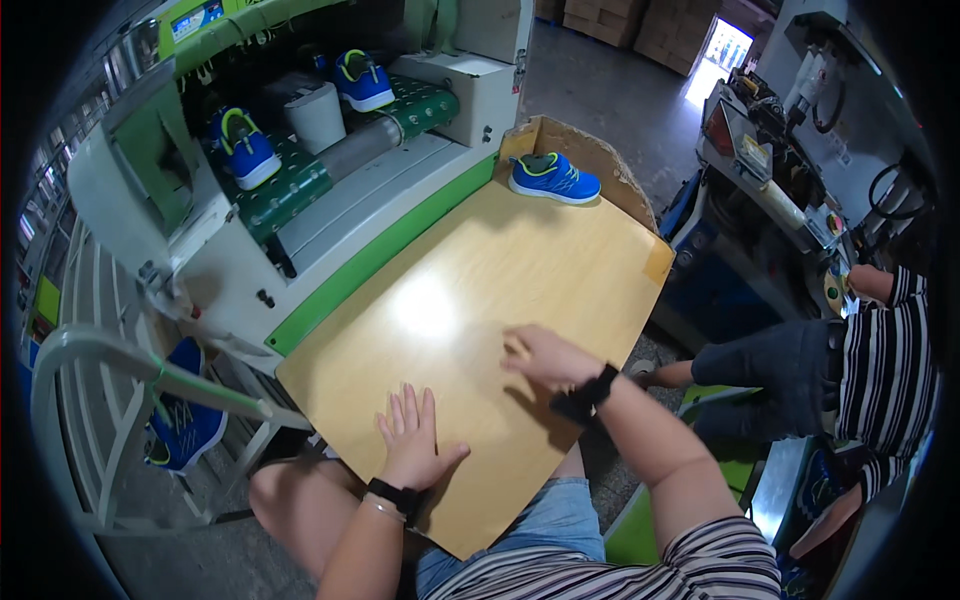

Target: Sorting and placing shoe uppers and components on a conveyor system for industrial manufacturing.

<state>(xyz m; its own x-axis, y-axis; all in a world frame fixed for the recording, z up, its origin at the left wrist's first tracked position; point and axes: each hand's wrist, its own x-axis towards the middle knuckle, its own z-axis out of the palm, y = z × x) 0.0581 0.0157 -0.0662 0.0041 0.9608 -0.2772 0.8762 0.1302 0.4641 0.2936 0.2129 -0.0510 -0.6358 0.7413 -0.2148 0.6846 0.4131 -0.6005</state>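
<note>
My left hand [411, 446] lies flat on the near part of the wooden tabletop [560, 270], fingers spread and nothing in them. To its right, my right hand [545, 357] is over the middle of the board with its fingers curled together. Whether something small is between those fingertips I cannot make out. At the tabletop's far corner stands a blue sneaker [555, 180] with a lime-yellow collar, apart from both hands. Each of my wrists wears a black band.
Beyond the board's left edge, a machine with a green conveyor belt [285, 200] carries two blue sneakers [365, 82]. A cardboard piece [600, 165] borders the far corner. A metal rack [85, 350] stands left. A co-worker in a striped shirt [880, 360] is at the right.
</note>
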